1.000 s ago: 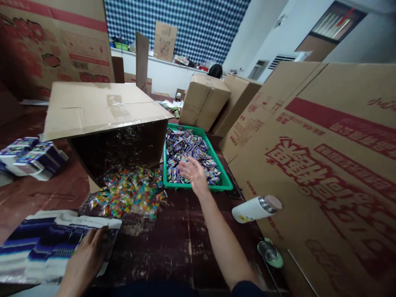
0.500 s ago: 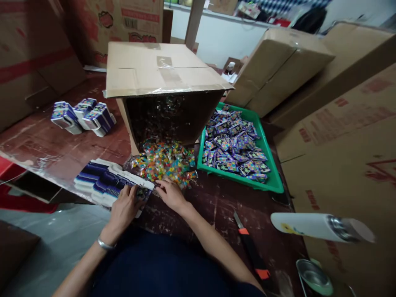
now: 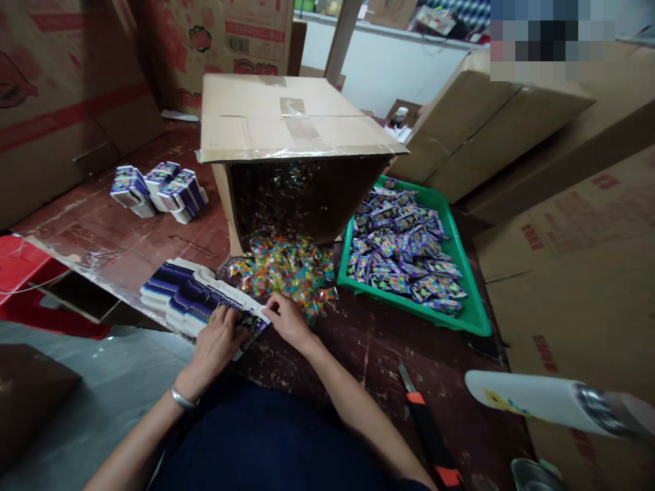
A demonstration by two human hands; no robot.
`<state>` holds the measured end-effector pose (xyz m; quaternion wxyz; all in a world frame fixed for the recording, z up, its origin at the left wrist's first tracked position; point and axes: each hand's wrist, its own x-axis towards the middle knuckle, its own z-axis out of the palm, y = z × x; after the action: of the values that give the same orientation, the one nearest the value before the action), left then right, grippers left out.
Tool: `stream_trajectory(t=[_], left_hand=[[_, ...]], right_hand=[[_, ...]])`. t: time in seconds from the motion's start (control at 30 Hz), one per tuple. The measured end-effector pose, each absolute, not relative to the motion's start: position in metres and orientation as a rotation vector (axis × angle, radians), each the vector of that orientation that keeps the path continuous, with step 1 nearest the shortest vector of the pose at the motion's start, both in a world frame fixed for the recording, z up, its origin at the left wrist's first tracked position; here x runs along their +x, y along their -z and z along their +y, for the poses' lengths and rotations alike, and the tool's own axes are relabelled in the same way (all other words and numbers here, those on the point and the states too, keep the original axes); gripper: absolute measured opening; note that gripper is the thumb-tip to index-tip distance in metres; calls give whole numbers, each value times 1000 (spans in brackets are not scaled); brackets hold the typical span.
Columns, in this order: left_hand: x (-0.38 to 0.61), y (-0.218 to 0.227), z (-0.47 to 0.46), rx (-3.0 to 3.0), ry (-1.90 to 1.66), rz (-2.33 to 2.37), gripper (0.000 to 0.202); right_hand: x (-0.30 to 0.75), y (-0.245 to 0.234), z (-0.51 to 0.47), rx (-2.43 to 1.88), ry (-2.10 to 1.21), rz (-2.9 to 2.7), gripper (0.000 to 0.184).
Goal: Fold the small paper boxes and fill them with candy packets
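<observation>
A fanned row of flat, unfolded cartons (image 3: 189, 294), dark blue and white, lies along the table's near edge. My left hand (image 3: 219, 335) bends over the right part of this row, its curled fingers gripping the front carton. At that carton's right end, my right hand (image 3: 290, 322) pinches the white flap between thumb and fingers. Just beyond my hands, clear packets of colourful candy (image 3: 284, 266) spill from a cardboard box (image 3: 301, 119) lying on its side.
A green tray (image 3: 473, 290) of purple packets stands to the right. A utility knife (image 3: 424, 426) with its blade out lies at the front right, near a white bottle (image 3: 537, 399). Made-up small cartons (image 3: 179, 194) stand at the left; large boxes (image 3: 578, 273) line the sides.
The view has turned, so everything appears shifted right. My right fingertips have closed on the flap at the carton's end; my left hand stays on the row.
</observation>
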<state>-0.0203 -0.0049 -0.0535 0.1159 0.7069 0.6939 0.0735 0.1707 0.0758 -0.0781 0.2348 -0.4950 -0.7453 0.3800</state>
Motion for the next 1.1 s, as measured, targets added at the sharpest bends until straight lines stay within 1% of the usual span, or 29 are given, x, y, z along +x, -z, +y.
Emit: stream_trajectory(t=[0.07, 0.13, 0.17, 0.27, 0.37, 0.5, 0.73, 0.87, 0.93, 1.1], left_hand=[[-39, 51, 1, 2168, -357, 2071, 42], [-66, 48, 10, 2230, -486, 2224, 64], [-80, 47, 16, 2230, -485, 2311, 72], [-112, 54, 29, 2172, -381, 2436, 81], [-118, 69, 33, 2162, -284, 2399, 83], [-103, 80, 27, 2227, -270, 2347, 78], [-73, 78, 22, 2277, -239, 2212, 75], [-48, 82, 14, 2338, -252, 2052, 79], [-37, 83, 11, 2336, -272, 2052, 81], [-16, 83, 6, 2381, -247, 1956, 81]], right_hand=[[180, 84, 74, -1333, -1092, -1981, 9], [187, 89, 73, -1327, -1119, -1935, 11], [188, 90, 72, -1325, -1125, -1932, 11], [189, 93, 71, -1323, -1138, -1931, 11], [186, 92, 72, -1342, -1172, -1906, 11], [189, 89, 72, -1345, -1228, -1864, 7], [201, 75, 68, -1335, -1303, -1889, 11], [213, 73, 63, -1411, -1249, -1928, 9], [220, 74, 59, -1433, -1247, -1930, 9], [235, 76, 52, -1458, -1380, -1804, 11]])
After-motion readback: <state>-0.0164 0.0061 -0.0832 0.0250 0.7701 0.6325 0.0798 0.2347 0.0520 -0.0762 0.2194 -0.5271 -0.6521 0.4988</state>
